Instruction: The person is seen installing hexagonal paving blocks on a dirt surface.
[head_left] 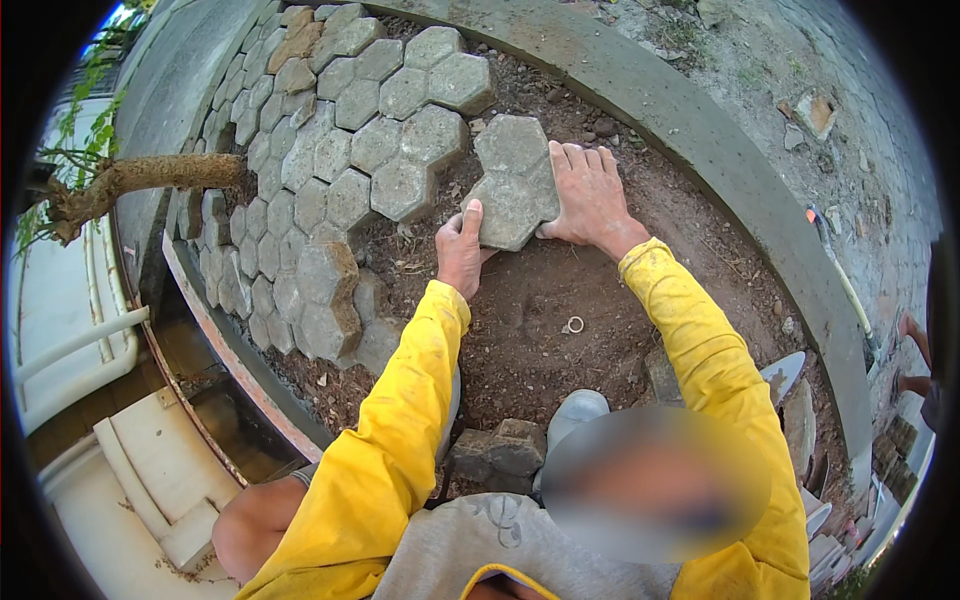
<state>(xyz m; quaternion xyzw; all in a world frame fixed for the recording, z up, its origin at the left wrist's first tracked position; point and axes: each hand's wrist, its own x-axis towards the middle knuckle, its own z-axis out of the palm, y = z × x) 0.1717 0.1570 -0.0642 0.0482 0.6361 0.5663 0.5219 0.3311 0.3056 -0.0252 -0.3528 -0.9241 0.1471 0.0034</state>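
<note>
Between my two hands is a grey concrete paving block (512, 185), shaped like joined hexagons, over bare brown soil (530, 330). My left hand (462, 250) grips its lower left edge, thumb on top and fingers hidden beneath. On the block's right side my right hand (590, 200) presses with the palm, its fingers reaching along the edge. Just left of the block lie the laid hexagonal pavers (345, 155), fitted tightly together. Some loose pavers (325, 290) rest on top of the laid ones, nearer my left forearm.
A curved concrete curb (690, 140) bounds the soil at the right. A tree trunk (165, 180) leans in from the left. More blocks (500, 452) sit by my shoes. A small pale ring (573, 325) lies on the soil. Beyond the curb is a long-handled tool (845, 280).
</note>
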